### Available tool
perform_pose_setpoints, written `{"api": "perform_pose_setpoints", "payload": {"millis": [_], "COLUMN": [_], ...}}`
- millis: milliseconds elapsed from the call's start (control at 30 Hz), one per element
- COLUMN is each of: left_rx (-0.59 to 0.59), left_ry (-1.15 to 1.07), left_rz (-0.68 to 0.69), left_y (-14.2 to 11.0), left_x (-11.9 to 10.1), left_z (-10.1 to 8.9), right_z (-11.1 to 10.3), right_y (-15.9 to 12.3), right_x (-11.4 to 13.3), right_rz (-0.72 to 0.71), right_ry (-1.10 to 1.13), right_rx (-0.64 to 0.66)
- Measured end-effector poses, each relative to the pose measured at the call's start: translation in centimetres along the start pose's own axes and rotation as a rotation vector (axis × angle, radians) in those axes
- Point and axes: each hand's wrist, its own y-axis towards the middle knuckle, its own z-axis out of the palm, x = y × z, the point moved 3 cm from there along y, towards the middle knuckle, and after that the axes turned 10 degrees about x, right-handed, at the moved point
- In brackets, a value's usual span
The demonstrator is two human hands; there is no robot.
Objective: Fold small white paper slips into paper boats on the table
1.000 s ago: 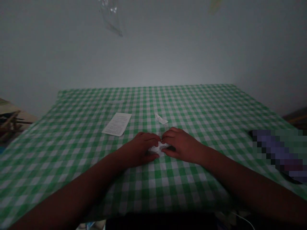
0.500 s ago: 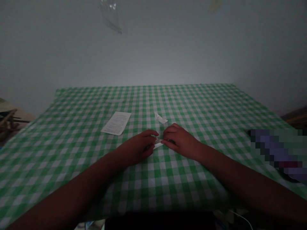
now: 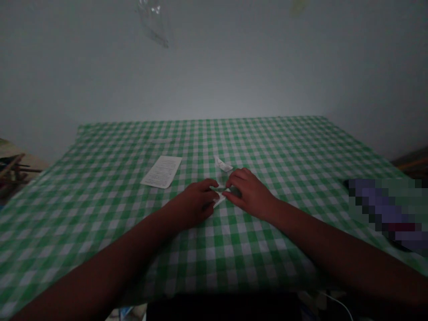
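Both my hands meet at the middle of a table with a green and white checked cloth [image 3: 287, 147]. A small white folded paper [image 3: 220, 199] lies between them on the cloth. My left hand [image 3: 195, 206] pinches its left side with curled fingers. My right hand [image 3: 249, 192] presses and grips its right side, fingers bent over it. Most of the paper is hidden under the fingers.
A printed white slip [image 3: 162, 171] lies flat on the cloth to the left, beyond my hands. A small crumpled white scrap [image 3: 223, 164] sits just past my right hand. A blurred-out dark object [image 3: 388, 209] rests at the table's right edge. A bare wall stands behind.
Both hands have slid a little farther from me across the cloth with the folded paper. Less of the paper shows now than a second ago.
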Motion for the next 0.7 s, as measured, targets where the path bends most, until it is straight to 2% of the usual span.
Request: {"api": "perform_pose_setpoints", "payload": {"millis": [100, 300, 467, 700], "left_rx": [-0.025, -0.108, -0.124, -0.044], "left_ry": [0.03, -0.002, -0.082, -0.102], "left_rz": [-0.037, -0.142, -0.09, -0.037], "left_y": [0.1, 0.0, -0.2, -0.3], "left_x": [0.1, 0.6, 1.1, 1.5], "left_z": [-0.1, -0.1, -0.5, -1.3], "right_z": [-0.7, -0.5, 0.4, 0.6], "right_y": [-0.2, -0.6, -0.9, -1.3], "right_x": [0.5, 2.3, 2.5, 2.5], "right_rz": [-0.077, -0.237, -0.221, -0.213], "right_ry": [0.042, 0.006, -0.065, -0.109], "right_rx": [-0.005, 0.175, 0.271, 0.35]}}
